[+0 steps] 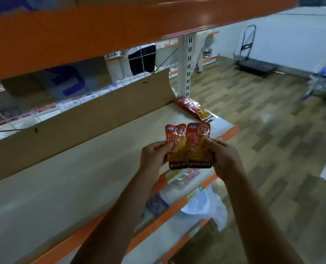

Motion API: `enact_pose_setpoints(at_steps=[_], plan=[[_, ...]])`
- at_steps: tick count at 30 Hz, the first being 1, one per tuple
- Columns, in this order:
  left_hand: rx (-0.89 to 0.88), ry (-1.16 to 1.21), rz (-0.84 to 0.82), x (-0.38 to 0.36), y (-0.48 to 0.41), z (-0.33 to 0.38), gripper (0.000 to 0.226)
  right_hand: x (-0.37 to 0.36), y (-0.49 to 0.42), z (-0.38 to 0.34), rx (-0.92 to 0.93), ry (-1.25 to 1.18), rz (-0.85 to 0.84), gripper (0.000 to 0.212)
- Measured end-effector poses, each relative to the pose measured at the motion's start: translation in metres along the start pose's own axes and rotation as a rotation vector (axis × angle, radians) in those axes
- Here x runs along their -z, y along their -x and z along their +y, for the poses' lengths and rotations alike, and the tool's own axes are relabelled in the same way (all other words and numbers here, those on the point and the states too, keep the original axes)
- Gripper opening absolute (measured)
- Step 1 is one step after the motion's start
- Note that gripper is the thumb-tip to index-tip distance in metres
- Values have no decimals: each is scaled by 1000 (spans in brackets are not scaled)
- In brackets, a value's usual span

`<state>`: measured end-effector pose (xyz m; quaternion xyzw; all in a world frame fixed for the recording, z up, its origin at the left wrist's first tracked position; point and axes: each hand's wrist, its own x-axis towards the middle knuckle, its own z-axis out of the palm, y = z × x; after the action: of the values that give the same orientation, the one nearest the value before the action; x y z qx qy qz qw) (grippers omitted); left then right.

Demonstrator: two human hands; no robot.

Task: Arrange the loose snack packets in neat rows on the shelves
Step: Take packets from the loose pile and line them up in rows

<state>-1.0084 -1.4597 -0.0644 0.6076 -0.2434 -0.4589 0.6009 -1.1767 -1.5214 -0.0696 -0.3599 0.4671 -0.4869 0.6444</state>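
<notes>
Now: two packets held up over the shelf

Head view. Two red-and-gold snack packets, the left packet [178, 149] and the right packet [198, 149], are held upright side by side, inner edges slightly overlapping, above the front part of the pale shelf [82, 168]. The left hand [154, 155] pinches the left packet at its outer edge, thumb on the printed face. The right hand [223, 159] pinches the right packet the same way at its outer edge. Both forearms reach up and forward from below, with the hands turned in toward each other.

The packets look thin, light and floppy, with glossy film that may slip. The flat side seams seem the safest hold, sparing the middle from creasing.

Some loose packets [193, 108] lie heaped at the shelf's far right end, just beside a cardboard sheet [82, 119] standing along the back.
</notes>
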Motion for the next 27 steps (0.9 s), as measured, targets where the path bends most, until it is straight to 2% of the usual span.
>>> enact_pose_setpoints(at_steps=[6, 12, 18, 22, 27], plan=[[-17, -56, -5, -33, -52, 9, 7, 2, -48, -24, 6, 2, 9, 9], [-14, -58, 17, -63, -88, 10, 8, 13, -99, -40, -38, 35, -43, 25], [10, -20, 142, -104, -122, 9, 13, 28, -164, -57, -78, 76, -162, 20], [29, 4, 221, -127, -137, 4, 5, 37, -201, -67, -110, 123, -225, 16], [23, -22, 345, -143, -143, -3, 5, 47, -232, -71, -156, 273, -335, 14]])
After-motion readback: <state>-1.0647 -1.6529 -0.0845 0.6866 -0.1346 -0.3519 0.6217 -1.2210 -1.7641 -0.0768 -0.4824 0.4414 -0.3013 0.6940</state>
